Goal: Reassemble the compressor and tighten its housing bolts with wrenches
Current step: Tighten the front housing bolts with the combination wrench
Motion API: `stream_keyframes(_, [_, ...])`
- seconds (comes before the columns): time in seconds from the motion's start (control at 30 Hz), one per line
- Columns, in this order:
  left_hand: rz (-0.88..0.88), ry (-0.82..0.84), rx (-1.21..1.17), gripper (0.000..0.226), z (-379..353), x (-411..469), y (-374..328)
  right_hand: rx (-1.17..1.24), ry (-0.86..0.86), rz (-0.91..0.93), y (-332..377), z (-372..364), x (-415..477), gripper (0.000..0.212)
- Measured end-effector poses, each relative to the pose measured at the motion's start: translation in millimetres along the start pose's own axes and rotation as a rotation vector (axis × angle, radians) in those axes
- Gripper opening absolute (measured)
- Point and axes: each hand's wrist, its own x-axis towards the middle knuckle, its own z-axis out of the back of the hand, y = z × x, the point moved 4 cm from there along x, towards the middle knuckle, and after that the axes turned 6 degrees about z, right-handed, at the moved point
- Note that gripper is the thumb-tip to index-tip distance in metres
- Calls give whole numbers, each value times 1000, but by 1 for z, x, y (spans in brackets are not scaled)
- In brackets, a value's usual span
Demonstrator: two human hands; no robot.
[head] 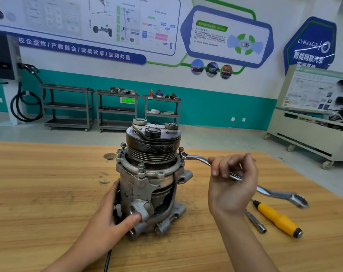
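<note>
Head view (only view).

- The compressor [151, 179] is stood upright near the middle of the wooden table [39, 193], pulley [151, 152] uppermost.
- The left hand [115, 211] is wrapped round the lower housing from the left. Its thumb is pressed on the front port boss and its fingers are curled behind the body.
- The wrench [198, 159] is gripped by the right hand [231, 181] with the fingers curled closed round the shank and the palm turned toward the camera.
- The ring end is seated over the bolt [181, 149] at the right rear of the flange.
- Three further bolt heads are seen round the left and front of the flange. They are raised on their shanks, so the tightening is judged only partly done.
- Key relation: the wrench's long axis runs from the bolt out to the right and toward the person, and the bolt axis is vertical. The bolt lies to the left of the right fingers and beyond them. The right hand is the nearer hand to it, and the left is kept low on the housing.
- Any coming stroke is judged to be a level swing of the handle about that bolt, with the housing braced against it by the left hand.
- A blurred wrench end is seen beyond the right hand. It is judged to be the same tool's far end, but this is not certain.
- A yellow-handled screwdriver [278, 218] and a slim socket bar [255, 221] are laid on the table to the right, well apart from the compressor.
</note>
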Motion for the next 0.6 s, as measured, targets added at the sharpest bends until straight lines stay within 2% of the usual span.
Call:
stream_keyframes(0.1, [-2,0,8,104,0,-1,0,-211,203,199,5,-9,-19,38])
stream_keyframes(0.23, [-28,-1,18,101,-1,0,1,-521,469,495,-1,-34,-41,37])
stream_keyframes(0.33, [-40,2,10,100,-1,0,0,-715,537,708,-13,-54,-51,46])
stream_keyframes(0.4, [-64,19,9,98,-1,-1,-3,-806,554,780,-21,-65,-54,52])
stream_keyframes(0.5, [-49,17,5,105,-2,0,-2,-951,534,866,-28,-75,-57,50])
stream_keyframes(0.6, [-65,-16,10,87,-2,0,-3,-1073,543,882,-33,-83,-58,44])
